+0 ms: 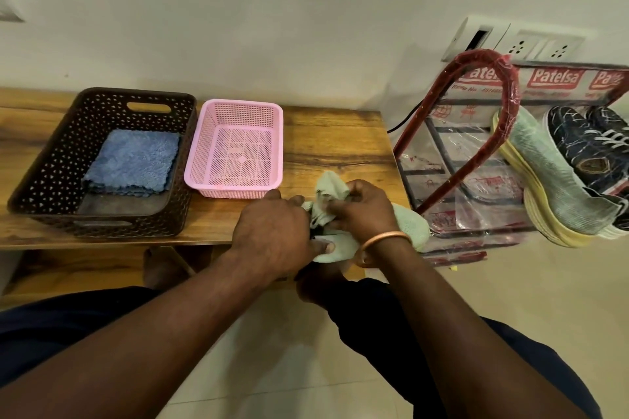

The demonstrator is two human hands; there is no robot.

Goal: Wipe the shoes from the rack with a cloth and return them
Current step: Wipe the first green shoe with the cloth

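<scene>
Head camera, the only view: at lower centre a pale green knit shoe (410,228) lies at the front edge of the brown wood-grain table (333,143), toe toward the frame's right. The left hand (275,231) grips its heel end, thumb pressed on the upper. The right hand (360,211) pinches a bunched pale green cloth (328,185) against the shoe's opening.

The shoe sits so near the table edge that a hard rub could probably shove it off toward the floor. Cloth and shoe are almost one colour, so their border is hard to tell. At right, a matching green shoe with a yellow sole (551,180) leans tilted on the red tubular shoe rack (471,153) beside dark navy patterned sneakers (592,143) — a knock during the return might tip it.

On the table's left, a dark brown perforated plastic basket (44,160) holds folded blue microfibre cloths (132,160); a pink plastic mesh basket (204,143) stands just beside it. Behind is a white wall with a switch panel (510,41) at upper right — pale tiled floor (544,299) below.
</scene>
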